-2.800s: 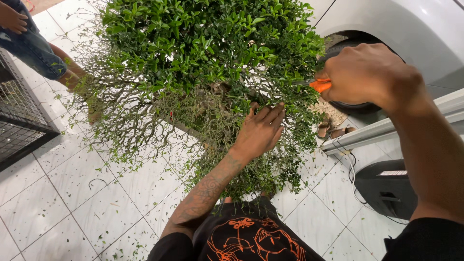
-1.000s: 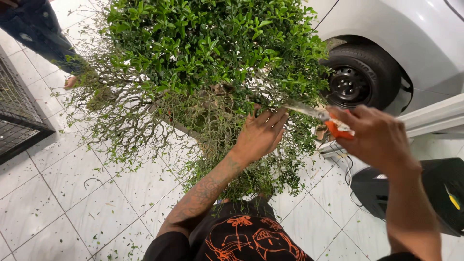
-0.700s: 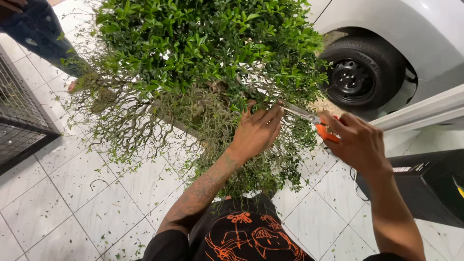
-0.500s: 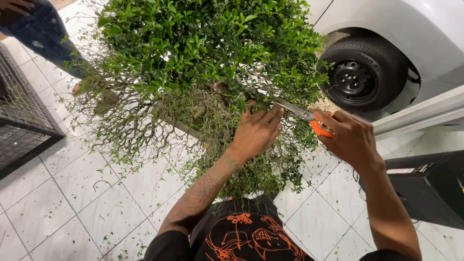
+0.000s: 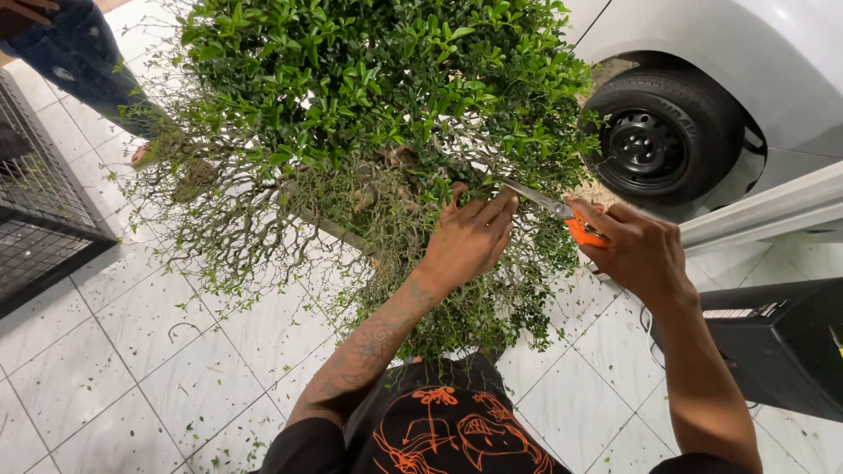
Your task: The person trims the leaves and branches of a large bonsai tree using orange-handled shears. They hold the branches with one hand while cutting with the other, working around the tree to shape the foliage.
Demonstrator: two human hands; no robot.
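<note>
**Shears meeting foliage at the shrub's near edge**

The left hand (image 5: pixel 465 241) is pressing into the small-leaved shrub (image 5: pixel 378 96) at its six o'clock side, fingers held close together and laid flat against the twigs; this looks like a way of parting and steadying the growth so the blades have a clear line. The right hand (image 5: pixel 637 250) is closing around the orange-handled pruning shears (image 5: pixel 562 215), fingers curled over the grip, with the slim metal blades pointing toward ten o'clock and their tips sitting just beside the left fingertips. How far the blades are parted cannot be told, since leaves and fingers are covering them.

The shrub is filling the upper middle of the view, dense green on top and bare and wiry toward eight o'clock, where thin branches are hanging out over the pale tiled floor (image 5: pixel 105 351) scattered with clippings.

Room is tight at three o'clock: a car wheel (image 5: pixel 663 145) is sitting near the foliage, and a dark box (image 5: pixel 773 342) is standing just below the right forearm at four o'clock. At nine o'clock a black wire cage (image 5: pixel 39 219) is bordering the floor, well apart from the hands. Another person's leg in jeans (image 5: pixel 83 57) is standing at eleven o'clock beside the branches. The most open stretch is lying at seven o'clock.
</note>
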